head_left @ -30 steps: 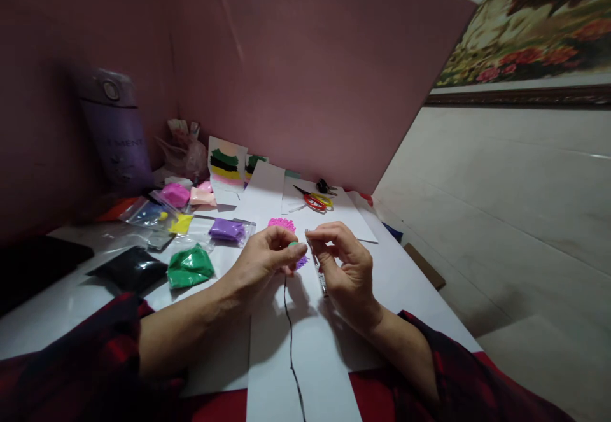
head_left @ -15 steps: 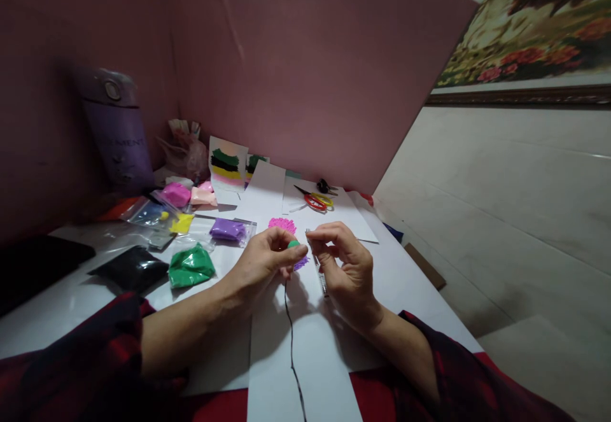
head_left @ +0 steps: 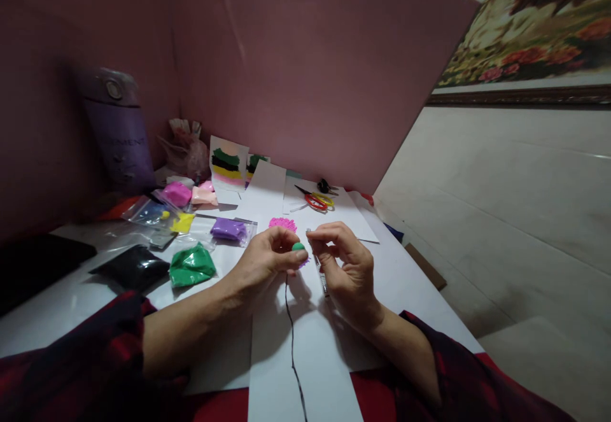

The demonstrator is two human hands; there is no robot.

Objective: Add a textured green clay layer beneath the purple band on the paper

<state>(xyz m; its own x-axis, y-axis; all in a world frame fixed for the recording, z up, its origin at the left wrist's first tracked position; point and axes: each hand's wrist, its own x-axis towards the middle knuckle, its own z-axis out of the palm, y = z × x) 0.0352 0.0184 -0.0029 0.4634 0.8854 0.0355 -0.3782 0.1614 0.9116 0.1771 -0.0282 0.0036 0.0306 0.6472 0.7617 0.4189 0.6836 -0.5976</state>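
Note:
My left hand [head_left: 270, 253] pinches a small ball of green modelling clay [head_left: 298, 247] between thumb and fingers. Just to its right, my right hand [head_left: 346, 263] is closed on a slim fork [head_left: 322, 279], its short prongs pointing up beside the clay and its patterned handle running down under the palm. Under the hands lies a strip of white paper [head_left: 319, 371]. A frilly pink clay patch [head_left: 282, 223] shows beyond my left fingers, and a purple one [head_left: 305, 261] is mostly hidden behind them. A thin black wavy line [head_left: 293, 345] runs down the paper.
Bagged green clay [head_left: 191, 265], black clay [head_left: 131, 268] and purple clay [head_left: 229, 229] lie at left. Red-and-yellow scissors [head_left: 316, 200] rest on paper farther back. A purple bottle [head_left: 119, 132] stands at the back left, and painted cards [head_left: 228, 164] lean near the pink partition.
The green clay ball shows more fully now, slightly lower and to the right in my left fingers. My right hand and the fork have hardly moved.

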